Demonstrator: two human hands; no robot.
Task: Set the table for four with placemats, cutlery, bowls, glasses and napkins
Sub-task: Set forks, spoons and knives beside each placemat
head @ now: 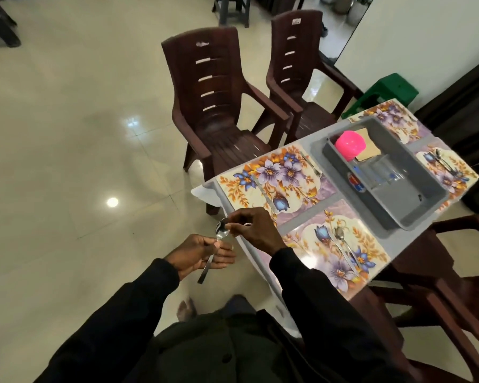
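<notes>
A metal spoon (221,230) sits between both hands, left of the table corner. My right hand (250,227) pinches its bowl end; my left hand (202,252) lies palm up under the handle, thumb on it. Several floral placemats cover the table: a near one (336,244) with cutlery (343,244), a left one (277,175) with a knife and fork, a far right one (445,168) with cutlery. A grey tub (393,217) holds pink bowls (349,145), clear glasses (379,172) and brown napkins (369,143).
Two brown plastic chairs (219,106) stand at the table's far left side. Another brown chair (454,286) is at the near right. A green stool (385,92) stands by the wall. Tiled floor spreads to the left.
</notes>
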